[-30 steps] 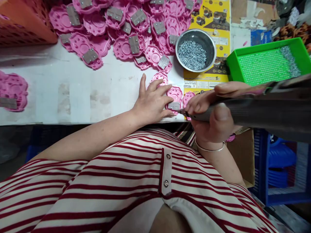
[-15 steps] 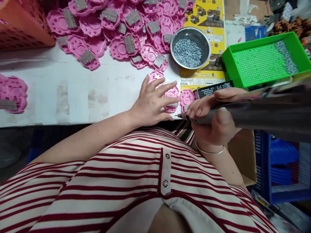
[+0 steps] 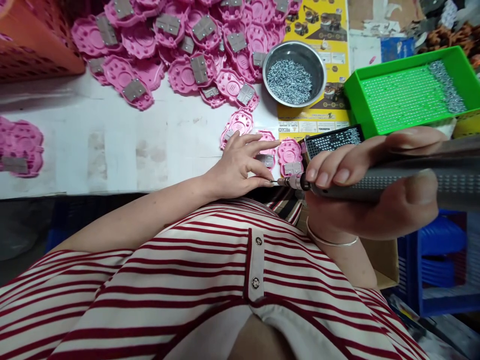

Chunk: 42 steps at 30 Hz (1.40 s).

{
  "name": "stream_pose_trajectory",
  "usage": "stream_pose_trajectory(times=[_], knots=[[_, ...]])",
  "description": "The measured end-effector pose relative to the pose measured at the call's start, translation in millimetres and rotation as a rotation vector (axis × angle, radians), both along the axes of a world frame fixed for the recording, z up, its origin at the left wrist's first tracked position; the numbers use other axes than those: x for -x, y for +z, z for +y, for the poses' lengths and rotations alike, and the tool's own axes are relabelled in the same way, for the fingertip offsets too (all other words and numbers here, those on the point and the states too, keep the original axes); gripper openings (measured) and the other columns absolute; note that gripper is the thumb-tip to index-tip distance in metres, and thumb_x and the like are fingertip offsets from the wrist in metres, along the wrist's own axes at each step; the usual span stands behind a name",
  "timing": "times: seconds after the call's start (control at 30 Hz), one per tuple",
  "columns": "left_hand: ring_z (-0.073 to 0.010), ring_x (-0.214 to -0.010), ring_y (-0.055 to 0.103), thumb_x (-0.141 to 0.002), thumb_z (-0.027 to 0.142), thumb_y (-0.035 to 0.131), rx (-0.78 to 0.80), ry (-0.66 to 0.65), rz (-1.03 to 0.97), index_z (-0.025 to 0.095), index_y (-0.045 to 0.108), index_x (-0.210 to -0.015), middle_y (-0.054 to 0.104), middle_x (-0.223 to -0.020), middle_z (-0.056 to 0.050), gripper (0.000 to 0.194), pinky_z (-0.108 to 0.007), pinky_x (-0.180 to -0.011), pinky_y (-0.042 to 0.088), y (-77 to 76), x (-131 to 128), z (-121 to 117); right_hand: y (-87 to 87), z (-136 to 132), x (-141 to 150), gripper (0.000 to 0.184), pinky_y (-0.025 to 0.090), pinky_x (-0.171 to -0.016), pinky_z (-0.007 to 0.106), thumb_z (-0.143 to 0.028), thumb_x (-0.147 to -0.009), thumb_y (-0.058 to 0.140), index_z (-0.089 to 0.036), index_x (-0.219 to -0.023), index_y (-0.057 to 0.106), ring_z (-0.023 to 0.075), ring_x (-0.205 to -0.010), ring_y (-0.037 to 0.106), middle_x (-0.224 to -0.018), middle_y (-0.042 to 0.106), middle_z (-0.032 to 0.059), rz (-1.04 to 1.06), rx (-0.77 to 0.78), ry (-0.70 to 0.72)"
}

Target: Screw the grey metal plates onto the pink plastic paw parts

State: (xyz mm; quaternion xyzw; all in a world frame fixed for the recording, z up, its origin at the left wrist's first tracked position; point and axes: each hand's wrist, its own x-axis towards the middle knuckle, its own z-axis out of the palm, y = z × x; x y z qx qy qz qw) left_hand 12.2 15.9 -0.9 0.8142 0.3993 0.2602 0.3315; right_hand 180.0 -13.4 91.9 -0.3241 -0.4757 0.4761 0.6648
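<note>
My right hand [image 3: 360, 185] is wrapped round a dark electric screwdriver [image 3: 386, 180], whose bit points left. The bit's tip is close by my left thumb; whether they touch I cannot tell. My left hand [image 3: 240, 165] lies low over the table's front edge, fingers apart, partly covering two pink plastic parts. One is a pink part with a grey metal plate [image 3: 267, 160] under the fingertips. Just beyond the fingers sits another pink part [image 3: 242, 121], its lower side partly hidden. A third pink part [image 3: 289, 152] with a metal plate rests right of the fingertips.
A heap of pink parts [image 3: 148, 37] fills the back, beside an orange basket [image 3: 41, 40]. A metal bowl of screws [image 3: 267, 87] stands right of the heap. Farther right are a green tray [image 3: 369, 117] and a small black perforated tray [image 3: 315, 145], both holding screws.
The screwdriver's bit has come off the metal plate on the pink part and now sits by my left thumb. My right hand has shifted right. My left fingers have drawn back from the farther pink part.
</note>
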Motion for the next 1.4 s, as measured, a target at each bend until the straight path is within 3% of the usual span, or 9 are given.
stream_pose_trajectory(times=[0.13, 0.23, 0.33, 0.4, 0.53, 0.93, 1.07, 1.27, 1.4], knots=[[-0.0293, -0.136, 0.043, -0.075, 0.041, 0.084, -0.026, 0.021, -0.046, 0.036, 0.08, -0.085, 0.058, -0.144, 0.002, 0.012, -0.054, -0.115, 0.028, -4.0, 2.4, 0.3, -13.6, 14.5, 2.3, 0.013, 0.05, -0.045, 0.026, -0.035, -0.082, 0.066, -0.026, -0.091, 0.071, 0.0079, -0.044, 0.051, -0.055, 0.054, -0.0088, -0.022, -0.163, -0.039], [-0.0286, -0.134, 0.044, -0.075, 0.042, 0.084, -0.051, 0.038, -0.048, 0.036, 0.08, -0.085, 0.059, -0.143, 0.002, 0.013, -0.054, -0.115, 0.028, -5.1, 3.2, -0.3, -20.8, 21.7, 3.3, 0.017, 0.038, -0.03, 0.021, -0.038, -0.08, 0.067, -0.026, -0.092, 0.071, 0.0058, -0.034, 0.041, -0.048, 0.044, -0.0105, 0.034, -0.403, -0.013], [-0.0295, -0.134, 0.045, -0.074, 0.042, 0.084, -0.075, 0.074, -0.026, 0.036, 0.08, -0.083, 0.06, -0.141, 0.003, 0.011, -0.058, -0.116, 0.023, -3.6, 2.2, -2.0, -14.4, 14.0, 2.6, 0.014, 0.052, -0.049, 0.027, -0.033, -0.082, 0.069, -0.023, -0.092, 0.069, 0.0098, -0.049, 0.055, -0.058, 0.055, -0.0056, -0.003, -0.135, -0.008], [-0.0295, -0.134, 0.045, -0.075, 0.042, 0.084, -0.091, 0.099, -0.001, 0.037, 0.079, -0.082, 0.061, -0.141, 0.004, 0.01, -0.06, -0.118, 0.019, -1.8, 1.2, -3.0, -8.2, 7.4, 2.1, 0.014, 0.054, -0.055, 0.028, -0.033, -0.082, 0.069, -0.023, -0.091, 0.068, 0.0105, -0.053, 0.057, -0.061, 0.057, -0.0048, -0.022, -0.069, -0.003], [-0.0297, -0.137, 0.042, -0.077, 0.045, 0.081, -0.135, 0.103, 0.053, 0.038, 0.079, -0.084, 0.06, -0.142, 0.006, 0.01, -0.062, -0.119, 0.014, 0.7, 1.0, -3.7, -4.3, 4.6, 2.6, 0.015, 0.051, -0.049, 0.027, -0.035, -0.079, 0.069, -0.026, -0.092, 0.068, 0.009, -0.048, 0.053, -0.057, 0.053, -0.0083, -0.042, -0.138, 0.012], [-0.0304, -0.137, 0.041, -0.076, 0.044, 0.082, -0.112, 0.127, 0.058, 0.037, 0.079, -0.084, 0.058, -0.144, 0.004, 0.011, -0.064, -0.12, 0.011, 1.4, 1.0, -4.4, -14.0, 4.0, 15.2, 0.037, 0.062, -0.064, 0.04, -0.051, -0.082, 0.066, -0.035, -0.111, 0.048, 0.0178, -0.072, 0.067, -0.076, 0.059, -0.0051, -0.169, 0.073, 0.031], [-0.0297, -0.138, 0.041, -0.077, 0.048, 0.081, -0.101, 0.135, 0.075, 0.036, 0.079, -0.083, 0.056, -0.145, 0.005, 0.014, -0.063, -0.121, 0.011, 0.6, -0.8, -5.2, -21.5, 10.5, 13.8, 0.033, 0.061, -0.058, 0.036, -0.053, -0.082, 0.065, -0.036, -0.106, 0.051, 0.0154, -0.063, 0.064, -0.07, 0.057, -0.0067, -0.129, 0.001, 0.007], [-0.0389, -0.144, 0.031, -0.069, 0.06, 0.082, -0.144, 0.252, 0.228, 0.034, 0.072, -0.113, 0.047, -0.153, -0.002, 0.052, -0.068, -0.12, 0.003, -1.7, 0.6, -0.5, -40.1, 41.2, 22.0, 0.017, 0.042, -0.034, 0.02, -0.04, -0.084, 0.065, -0.027, -0.094, 0.065, 0.0054, -0.036, 0.04, -0.051, 0.041, -0.0104, 0.011, -0.421, -0.147], [-0.0438, -0.147, 0.023, -0.074, 0.064, 0.076, -0.136, 0.245, 0.264, 0.03, 0.074, -0.105, 0.045, -0.155, -0.003, 0.046, -0.074, -0.117, -0.002, -3.0, 0.5, 4.0, -56.5, 54.5, 29.4, 0.029, 0.036, -0.031, 0.024, -0.055, -0.08, 0.066, -0.036, -0.1, 0.059, 0.0072, -0.035, 0.033, -0.054, 0.04, -0.0103, -0.105, -0.354, -0.229]])
